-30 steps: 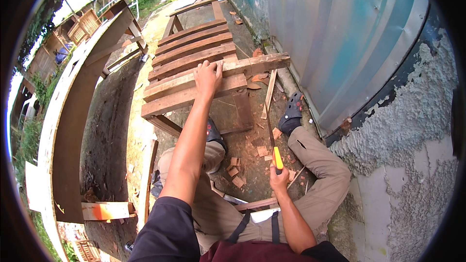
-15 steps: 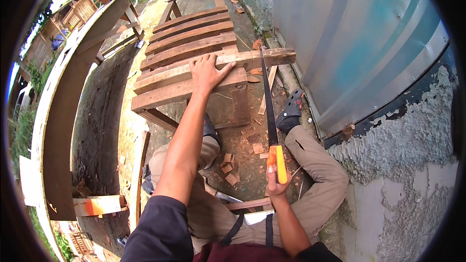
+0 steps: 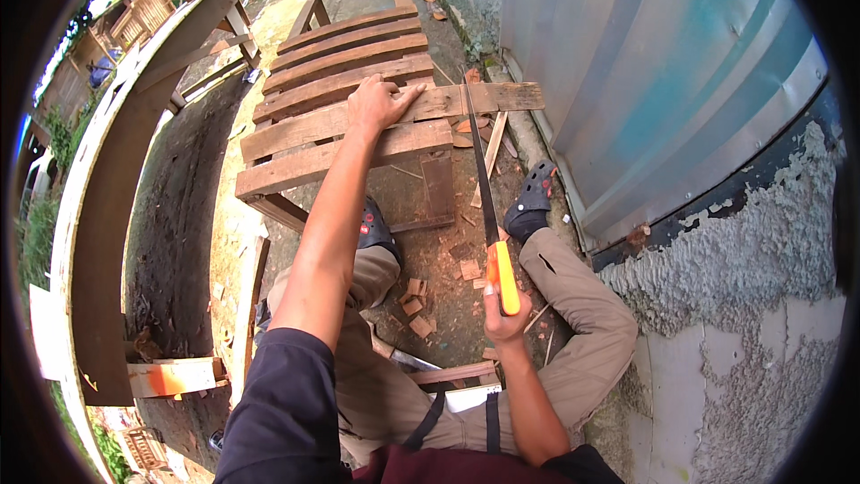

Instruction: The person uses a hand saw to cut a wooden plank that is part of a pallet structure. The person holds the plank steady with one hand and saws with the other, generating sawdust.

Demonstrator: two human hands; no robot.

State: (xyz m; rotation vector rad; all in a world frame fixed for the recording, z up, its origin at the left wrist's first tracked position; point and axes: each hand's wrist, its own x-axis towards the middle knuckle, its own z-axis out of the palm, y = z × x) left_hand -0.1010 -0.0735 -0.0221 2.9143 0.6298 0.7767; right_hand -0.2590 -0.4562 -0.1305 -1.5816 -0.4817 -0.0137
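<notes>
A wooden plank (image 3: 313, 125) lies across the near end of a slatted wooden frame (image 3: 345, 58), its right end sticking out past the side. My left hand (image 3: 378, 104) presses down on this plank, its fingers curled over the far edge and the thumb pointing right along the top. My right hand (image 3: 506, 318) is wrapped round the orange and yellow handle of a handsaw (image 3: 484, 184). The saw's dark blade slants away from me and crosses the plank to the right of my left hand, beyond the frame's side. Its teeth are too small to make out.
Offcuts (image 3: 417, 296) and sawdust litter the ground between my feet. On the right rises a corrugated metal sheet (image 3: 645, 81) above a rough wall (image 3: 717, 260). A long curved wooden piece (image 3: 103, 242) stands at left. A loose strip (image 3: 490, 159) lies beneath the plank's end.
The handsaw and my right hand have moved forward, away from me. The plank now shows its broad face more flatly. My left hand stays on it, its fingers drawn more tightly together.
</notes>
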